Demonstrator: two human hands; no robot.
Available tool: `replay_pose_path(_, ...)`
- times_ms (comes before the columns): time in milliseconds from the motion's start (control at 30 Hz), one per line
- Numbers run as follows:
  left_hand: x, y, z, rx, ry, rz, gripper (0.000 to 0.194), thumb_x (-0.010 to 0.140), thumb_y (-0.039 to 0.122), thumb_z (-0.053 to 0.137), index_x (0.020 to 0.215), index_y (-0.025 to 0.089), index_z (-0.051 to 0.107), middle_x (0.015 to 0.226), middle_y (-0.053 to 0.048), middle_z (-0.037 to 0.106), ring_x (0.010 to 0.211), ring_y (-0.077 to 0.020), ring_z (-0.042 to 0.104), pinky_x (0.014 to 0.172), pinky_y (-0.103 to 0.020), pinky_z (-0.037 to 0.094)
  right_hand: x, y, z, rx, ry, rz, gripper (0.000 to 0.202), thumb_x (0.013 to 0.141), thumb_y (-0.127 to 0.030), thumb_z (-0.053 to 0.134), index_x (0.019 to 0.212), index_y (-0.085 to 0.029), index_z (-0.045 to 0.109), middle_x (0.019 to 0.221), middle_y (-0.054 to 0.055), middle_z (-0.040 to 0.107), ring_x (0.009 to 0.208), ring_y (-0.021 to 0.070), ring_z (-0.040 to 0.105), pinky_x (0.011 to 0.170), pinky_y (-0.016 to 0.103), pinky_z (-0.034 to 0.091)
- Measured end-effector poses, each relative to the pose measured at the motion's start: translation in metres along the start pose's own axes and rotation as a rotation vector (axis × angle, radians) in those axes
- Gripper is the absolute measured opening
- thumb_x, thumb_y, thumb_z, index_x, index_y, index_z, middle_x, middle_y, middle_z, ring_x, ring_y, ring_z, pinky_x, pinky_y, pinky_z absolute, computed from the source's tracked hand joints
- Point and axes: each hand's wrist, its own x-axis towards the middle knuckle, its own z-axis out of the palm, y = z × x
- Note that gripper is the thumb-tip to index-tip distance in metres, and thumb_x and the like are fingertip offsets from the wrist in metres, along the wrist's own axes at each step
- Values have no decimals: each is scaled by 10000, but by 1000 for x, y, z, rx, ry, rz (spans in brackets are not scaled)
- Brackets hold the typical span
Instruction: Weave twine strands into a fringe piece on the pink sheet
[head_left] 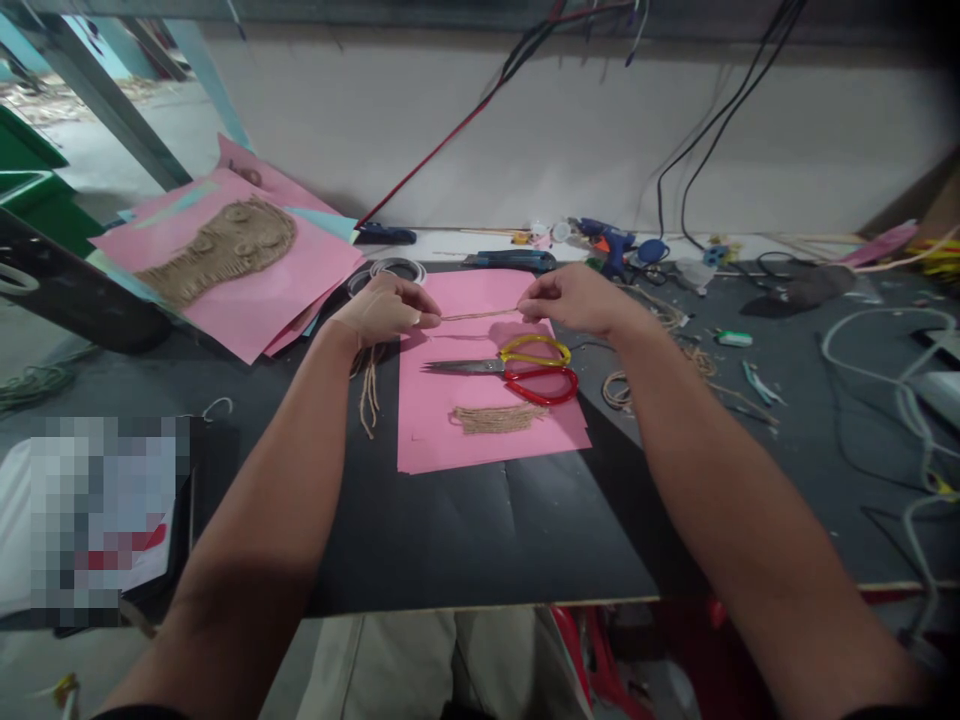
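A thin length of tan twine is stretched between my two hands, over the far part of a pink sheet of paper. My left hand pinches one end, and my right hand pinches the other. Below the twine, scissors with one yellow and one red handle lie on the paper, blades pointing left. Nearer to me rests a flat bundle of twine strips laid side by side. Loose twine strands hang or lie beneath my left wrist.
At left, stacked pink sheets carry a twine-covered shape. A box cutter and a blue glue gun lie behind the paper. Twine scraps and a pale cable spread at right. A dark cylinder stands left.
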Motion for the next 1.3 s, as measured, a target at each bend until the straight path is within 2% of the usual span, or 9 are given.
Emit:
replay_pose_path(200, -2, 3, 0, -18, 3, -7, 166, 664, 281, 790, 794, 179, 783, 744, -44, 710, 672, -146, 587, 627, -292, 467, 0, 1, 6, 2, -82, -24, 43, 826, -191, 701, 855, -184, 733, 807, 53, 751, 737, 179, 679, 713, 323, 541)
replay_pose_path(300, -2, 2, 1, -41, 4, 0, 157, 670, 285, 792, 788, 182, 782, 738, -44, 705, 665, -144, 581, 622, -296, 465, -2, -2, 7, 34, -153, 15, 177, 841, -280, 718, 988, -186, 745, 885, 73, 760, 767, 188, 686, 686, 308, 544)
replay_pose_path(400, -2, 1, 1, -44, 13, 20, 169, 670, 290, 793, 799, 181, 786, 754, -46, 711, 667, -141, 577, 620, -297, 449, -4, -5, 8, -65, -129, -4, 340, 819, -395, 752, 1078, -175, 753, 944, 95, 757, 783, 203, 676, 681, 318, 536)
replay_pose_path(533, -1, 1, -1, -60, 34, 47, 183, 665, 295, 799, 805, 177, 783, 758, -42, 714, 680, -140, 580, 641, -295, 444, -3, -5, 11, -122, -183, -74, 299, 836, -450, 720, 994, -206, 793, 940, 68, 771, 848, 218, 675, 757, 332, 524)
replay_pose_path(800, -2, 0, -3, -48, 47, 71, 165, 675, 297, 803, 800, 192, 785, 768, -38, 723, 720, -150, 608, 693, -296, 466, -3, -3, 14, -6, -185, -40, 177, 859, -393, 706, 845, -226, 764, 873, 43, 769, 832, 210, 680, 758, 331, 532)
replay_pose_path(1033, -2, -1, -4, -103, 64, 110, 190, 673, 316, 814, 805, 184, 781, 768, -37, 716, 735, -152, 621, 694, -288, 484, -6, -11, 20, 105, -256, 5, 180, 762, -353, 826, 875, -229, 760, 907, 53, 782, 843, 214, 708, 740, 311, 554)
replay_pose_path(1167, -1, -2, -5, -116, 69, 115, 196, 669, 307, 823, 812, 179, 785, 771, -40, 720, 738, -154, 622, 703, -291, 491, -7, -15, 22, 127, -225, -16, 98, 831, -313, 753, 814, -217, 754, 857, 38, 780, 822, 202, 712, 765, 311, 561)
replay_pose_path(1300, -2, -4, -6, -92, 74, 90, 207, 666, 309, 821, 825, 181, 792, 780, -42, 725, 740, -157, 621, 706, -295, 489, -6, -12, 20, 170, -196, 0, 111, 857, -301, 721, 788, -216, 740, 825, 34, 777, 790, 180, 711, 752, 294, 561)
